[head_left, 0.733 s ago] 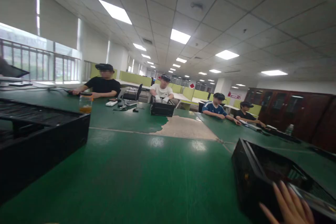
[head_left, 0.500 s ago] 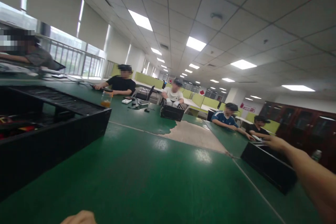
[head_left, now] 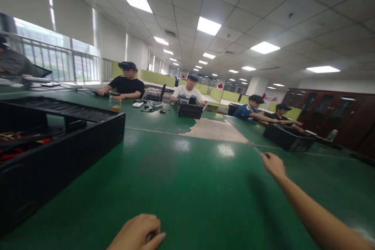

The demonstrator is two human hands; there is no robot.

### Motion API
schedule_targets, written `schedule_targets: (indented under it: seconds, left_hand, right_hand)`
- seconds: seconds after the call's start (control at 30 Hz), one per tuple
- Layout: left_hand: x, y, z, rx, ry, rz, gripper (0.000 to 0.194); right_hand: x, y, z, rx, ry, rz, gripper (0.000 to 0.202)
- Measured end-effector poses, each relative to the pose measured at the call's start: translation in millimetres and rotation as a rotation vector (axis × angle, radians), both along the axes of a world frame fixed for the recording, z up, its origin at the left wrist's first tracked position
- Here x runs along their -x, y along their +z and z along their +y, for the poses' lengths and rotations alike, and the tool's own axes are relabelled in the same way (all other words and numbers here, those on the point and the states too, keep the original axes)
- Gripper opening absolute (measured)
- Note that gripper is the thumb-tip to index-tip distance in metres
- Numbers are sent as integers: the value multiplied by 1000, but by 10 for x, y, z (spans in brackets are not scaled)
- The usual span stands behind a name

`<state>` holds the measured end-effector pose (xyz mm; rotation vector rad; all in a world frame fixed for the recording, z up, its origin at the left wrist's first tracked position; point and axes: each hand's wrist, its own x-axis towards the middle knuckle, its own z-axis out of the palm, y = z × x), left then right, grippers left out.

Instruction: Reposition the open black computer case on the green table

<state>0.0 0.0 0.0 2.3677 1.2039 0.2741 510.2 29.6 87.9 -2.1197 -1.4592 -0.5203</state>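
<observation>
A wide green tabletop (head_left: 187,187) runs through an open office with ceiling light panels; a worn patch (head_left: 215,131) shows bare beige. The left hand (head_left: 139,234) rests curled into a loose fist on the near edge. The right hand (head_left: 274,165) stretches forward above the mat, empty, fingers bent. At left lies an open black computer case (head_left: 58,144) holding red and yellow cables (head_left: 22,140).

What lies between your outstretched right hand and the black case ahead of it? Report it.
Only bare green table mat lies between the right hand and the black case, crossed by a thin seam line, in the head view.
</observation>
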Motion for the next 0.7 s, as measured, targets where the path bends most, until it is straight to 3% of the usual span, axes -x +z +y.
schedule_targets:
  seconds: [0.07,0.13,0.23,0.37,0.47,0.57,0.7]
  left_hand:
    - [-153,20,4,1,-25,74,35]
    - [-229,25,20,-23,-47,141,35]
    - [-242,17,40,-57,-82,209,39]
    - [-220,-37,35,-101,-122,245,44]
    - [-216,-93,29,-142,-126,247,46]
    - [-213,-116,25,-154,-109,233,45]
    - [-197,-93,-11,-135,-79,213,42]
  right_hand:
    - [504,-533,-368,35,82,69,41]
    - [945,-895,-781,61,174,112,36]
    - [1296,-1069,-1422,26,314,137,31]
    - [1144,-857,-2126,-98,220,67,32]
    - [809,-536,-2345,-189,119,-31,35]
    - [475,-120,-2178,-273,67,-150,44]
    - [15,366,-1466,-338,3,-217,60]
